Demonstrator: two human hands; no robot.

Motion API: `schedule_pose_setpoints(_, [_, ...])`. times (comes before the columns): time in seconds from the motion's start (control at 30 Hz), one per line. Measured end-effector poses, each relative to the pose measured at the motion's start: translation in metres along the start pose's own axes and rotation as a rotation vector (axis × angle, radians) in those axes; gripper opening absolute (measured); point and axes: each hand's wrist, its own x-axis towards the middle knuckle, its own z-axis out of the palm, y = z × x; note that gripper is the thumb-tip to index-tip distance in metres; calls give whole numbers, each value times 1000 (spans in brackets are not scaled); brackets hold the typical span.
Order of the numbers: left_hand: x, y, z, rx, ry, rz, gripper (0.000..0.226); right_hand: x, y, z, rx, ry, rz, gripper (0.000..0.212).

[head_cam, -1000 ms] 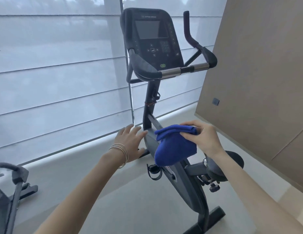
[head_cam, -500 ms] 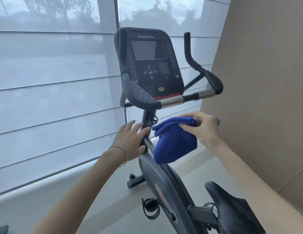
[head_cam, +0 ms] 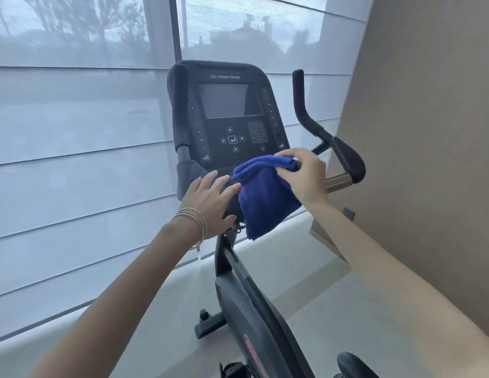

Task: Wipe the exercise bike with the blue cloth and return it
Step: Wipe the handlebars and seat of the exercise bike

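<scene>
The black exercise bike (head_cam: pixel 254 317) stands in front of me, its console (head_cam: pixel 227 110) facing me at centre. My right hand (head_cam: pixel 303 175) pinches the top fold of the blue cloth (head_cam: pixel 265 203), which hangs in front of the console's lower edge and the handlebar. My left hand (head_cam: pixel 208 205), with thin bangles at the wrist, reaches out with straight spread fingers, fingertips close to the cloth's left edge and in front of the left handlebar pad. The right handlebar (head_cam: pixel 344 159) rises beside my right hand. The saddle (head_cam: pixel 355 364) shows at the bottom edge.
White window blinds (head_cam: pixel 74 159) fill the left and back. A tan wall panel (head_cam: pixel 429 132) stands close on the right. Pale floor (head_cam: pixel 306 296) runs around the bike's base and front foot (head_cam: pixel 208 323).
Both hands and the cloth have risen from the bike's frame level to the console and handlebar. The view has tilted up and moved closer to the console.
</scene>
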Motion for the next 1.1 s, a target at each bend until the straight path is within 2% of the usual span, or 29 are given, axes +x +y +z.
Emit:
schedule_pose_setpoints(0.17, [15, -17, 16, -51, -40, 23, 71, -21, 40, 18, -111, -112, -3, 19])
schedule_pose_setpoints(0.27, [18, -23, 26, -106, -11, 36, 69, -31, 52, 12, -128, -204, -71, 25])
schedule_pose_setpoints(0.43, [19, -18, 33, -105, 48, 63, 73, -43, 50, 12, -176, -458, -112, 55])
schedule_pose_setpoints(0.6, [18, -19, 35, -146, 88, 71, 72, -31, 48, 18, -171, -292, -134, 48])
schedule_pose_setpoints(0.73, [17, -18, 33, -163, 107, 76, 70, -12, 42, 31, -459, -103, -206, 32])
schedule_pose_setpoints(0.83, [16, -19, 32, -166, 113, 85, 68, -3, 34, 46, -632, -90, -314, 13])
schedule_pose_setpoints(0.9, [16, -20, 32, -163, 107, 92, 67, -4, 36, 48, -558, -163, -318, 6])
schedule_pose_setpoints(0.97, [16, -20, 34, -163, 110, 103, 64, -5, 43, 40, -334, -268, -204, 6])
schedule_pose_setpoints(1.03, [16, -20, 34, -162, 130, 108, 61, -9, 48, 29, -219, -390, -146, 19])
schedule_pose_setpoints(1.1, [16, -18, 33, -151, 167, 103, 59, -16, 51, 23, -234, -475, -195, 38])
